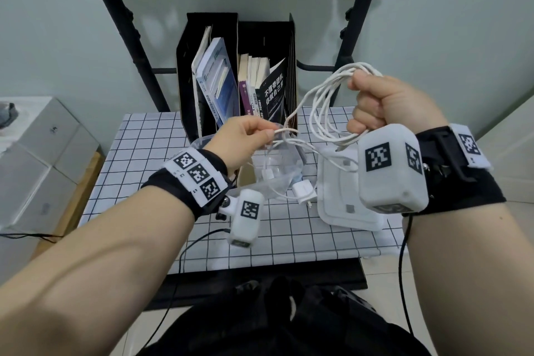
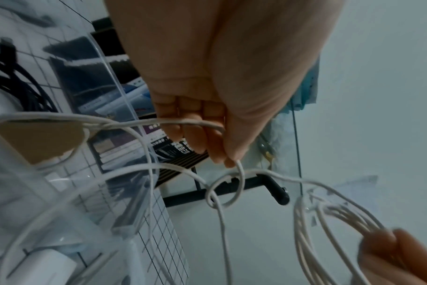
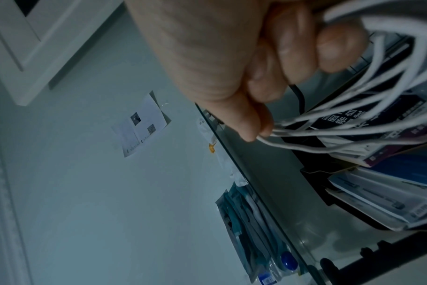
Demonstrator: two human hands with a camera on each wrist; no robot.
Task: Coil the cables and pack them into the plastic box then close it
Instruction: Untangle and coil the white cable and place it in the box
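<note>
Mid-coil above the worktop (image 1: 144,136): right hand (image 1: 384,104) fisted round a bundle of white cable (image 1: 326,113) loops, held up at the right; left hand (image 1: 245,136) pinching the loose run of the same cable between thumb and fingertips, just over the open plastic box (image 1: 277,170). Lid (image 1: 341,199) lying flat right of the box, a white charger (image 1: 302,191) between them. Risk, judged from here: a small twist hanging below the left fingertips, likely to tighten into a knot; trailing cable apt to tug the light box or charger; loops likely to spring apart if the fist loosens.
</note>
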